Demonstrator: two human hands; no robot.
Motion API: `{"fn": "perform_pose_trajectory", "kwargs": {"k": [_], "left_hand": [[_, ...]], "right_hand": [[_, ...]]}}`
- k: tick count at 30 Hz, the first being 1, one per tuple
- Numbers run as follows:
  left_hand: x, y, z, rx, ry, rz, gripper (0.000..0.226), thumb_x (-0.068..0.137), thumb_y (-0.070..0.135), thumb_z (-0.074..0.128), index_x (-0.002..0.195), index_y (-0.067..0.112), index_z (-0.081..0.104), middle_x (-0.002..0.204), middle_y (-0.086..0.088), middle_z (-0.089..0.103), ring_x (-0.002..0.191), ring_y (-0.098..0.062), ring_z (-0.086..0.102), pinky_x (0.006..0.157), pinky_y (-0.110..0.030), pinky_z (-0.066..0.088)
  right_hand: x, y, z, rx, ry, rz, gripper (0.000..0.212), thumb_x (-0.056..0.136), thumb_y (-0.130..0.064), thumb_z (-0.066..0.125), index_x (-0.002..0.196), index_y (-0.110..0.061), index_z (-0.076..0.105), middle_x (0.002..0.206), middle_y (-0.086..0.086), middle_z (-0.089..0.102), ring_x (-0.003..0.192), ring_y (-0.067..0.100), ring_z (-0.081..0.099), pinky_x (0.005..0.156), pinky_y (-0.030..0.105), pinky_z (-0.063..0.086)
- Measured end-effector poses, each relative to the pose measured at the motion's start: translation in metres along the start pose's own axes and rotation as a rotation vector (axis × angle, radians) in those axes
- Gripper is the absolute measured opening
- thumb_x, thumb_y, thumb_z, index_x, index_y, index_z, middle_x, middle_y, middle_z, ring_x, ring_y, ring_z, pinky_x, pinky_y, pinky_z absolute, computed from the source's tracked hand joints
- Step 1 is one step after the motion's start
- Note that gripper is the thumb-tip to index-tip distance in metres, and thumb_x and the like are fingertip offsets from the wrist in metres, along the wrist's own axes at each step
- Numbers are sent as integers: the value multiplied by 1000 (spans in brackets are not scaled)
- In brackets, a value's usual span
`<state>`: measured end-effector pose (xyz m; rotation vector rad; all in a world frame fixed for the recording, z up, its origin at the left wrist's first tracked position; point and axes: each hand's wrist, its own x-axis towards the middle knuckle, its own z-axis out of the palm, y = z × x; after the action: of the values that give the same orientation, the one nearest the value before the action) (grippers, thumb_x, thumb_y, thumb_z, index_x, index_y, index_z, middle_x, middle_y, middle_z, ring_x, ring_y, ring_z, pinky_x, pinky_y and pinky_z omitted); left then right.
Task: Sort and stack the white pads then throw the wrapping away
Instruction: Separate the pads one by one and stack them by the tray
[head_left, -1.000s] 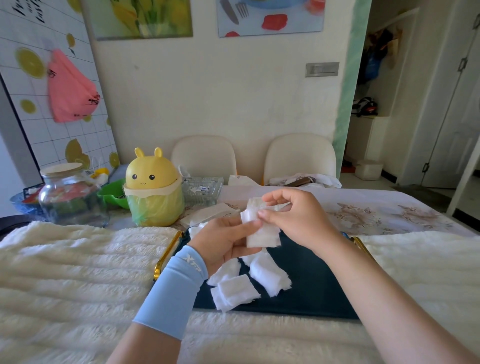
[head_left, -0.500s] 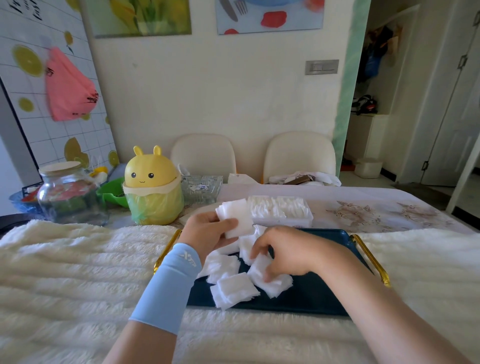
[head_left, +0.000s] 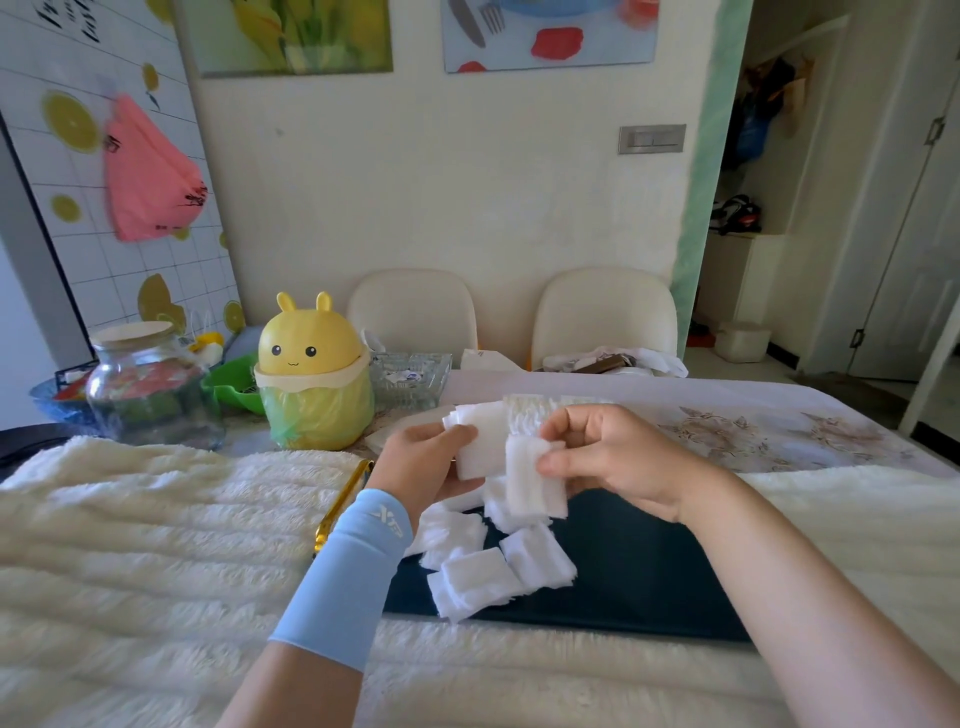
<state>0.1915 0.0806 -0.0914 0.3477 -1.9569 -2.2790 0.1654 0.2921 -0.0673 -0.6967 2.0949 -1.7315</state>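
My left hand (head_left: 426, 457) grips a small stack of white pads (head_left: 480, 439) above the dark blue tray (head_left: 649, 571). Beside it, my right hand (head_left: 608, 457) pinches another white pad (head_left: 532, 480) and holds it next to that stack. Several loose white pads (head_left: 488, 566) lie in a heap on the left part of the tray. A packed row of pads (head_left: 535, 408) shows just behind my hands, partly hidden by them. The yellow bunny-shaped bin (head_left: 311, 374) with a green liner stands at the back left.
A fluffy cream blanket (head_left: 156, 545) covers the table around the tray. A glass jar (head_left: 150, 389), a green bowl (head_left: 228, 384) and a clear glass dish (head_left: 410, 379) stand behind at the left. Two cream chairs (head_left: 602, 312) are against the far wall.
My right hand picked a pad off the tray heap and lifted it up beside the stack in my left hand.
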Motion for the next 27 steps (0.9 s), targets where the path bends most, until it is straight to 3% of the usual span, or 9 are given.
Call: {"fn": "perform_pose_trajectory", "kwargs": {"k": [7, 10, 14, 17, 20, 22, 24, 27], "left_hand": [[-3, -2, 6, 0, -93, -44, 18, 92, 14, 67, 105, 1, 70, 103, -20, 74, 93, -30, 73, 77, -39, 61], [-6, -4, 11, 18, -206, -52, 21, 94, 15, 64, 108, 0, 70, 103, -19, 74, 93, -29, 73, 73, -33, 61], [-7, -7, 15, 47, -274, -23, 21, 97, 13, 59, 106, 0, 72, 103, -19, 74, 98, -30, 72, 84, -37, 59], [-5, -9, 15, 86, -243, 8, 18, 96, 14, 61, 103, 2, 73, 102, -19, 75, 97, -29, 73, 88, -39, 57], [-4, -10, 16, 139, -187, 26, 18, 93, 17, 66, 101, 1, 72, 100, -17, 75, 94, -28, 74, 84, -39, 59], [-3, -10, 16, 141, -179, 19, 17, 93, 17, 67, 100, 2, 73, 100, -16, 75, 94, -28, 74, 83, -39, 60], [-4, -11, 17, 114, -193, 6, 19, 93, 15, 65, 102, -1, 72, 102, -20, 74, 96, -31, 73, 83, -39, 60], [-5, -11, 16, 107, -204, 10, 20, 95, 12, 60, 102, -2, 72, 101, -23, 74, 95, -33, 72, 81, -38, 60]], "right_hand": [[2, -7, 2, 33, 184, -65, 18, 88, 3, 70, 99, -11, 70, 70, -2, 70, 52, 8, 58, 49, 24, 47], [1, -11, 6, -46, 209, -120, 16, 88, 0, 73, 98, -13, 72, 72, -1, 69, 49, 9, 53, 49, 25, 46], [0, -12, 12, -171, 249, -107, 17, 88, -3, 75, 98, -17, 72, 73, -3, 67, 47, 1, 53, 48, 22, 44], [1, -16, 9, 16, 311, -102, 16, 88, -2, 73, 100, -14, 71, 79, 4, 65, 57, 10, 55, 51, 23, 45], [1, -22, -4, 323, 358, -164, 15, 91, -3, 67, 99, -15, 71, 92, 4, 70, 86, 20, 64, 77, 33, 50], [0, -24, -6, 391, 310, -179, 16, 93, -3, 64, 98, -17, 70, 94, 2, 70, 89, 20, 67, 80, 34, 52], [0, -21, 1, 203, 273, -117, 15, 94, -3, 65, 100, -16, 69, 94, 5, 66, 80, 17, 67, 67, 33, 59], [1, -13, 12, -111, 225, -7, 12, 94, -7, 69, 98, -18, 69, 93, 7, 68, 69, 15, 65, 51, 30, 56]]}}
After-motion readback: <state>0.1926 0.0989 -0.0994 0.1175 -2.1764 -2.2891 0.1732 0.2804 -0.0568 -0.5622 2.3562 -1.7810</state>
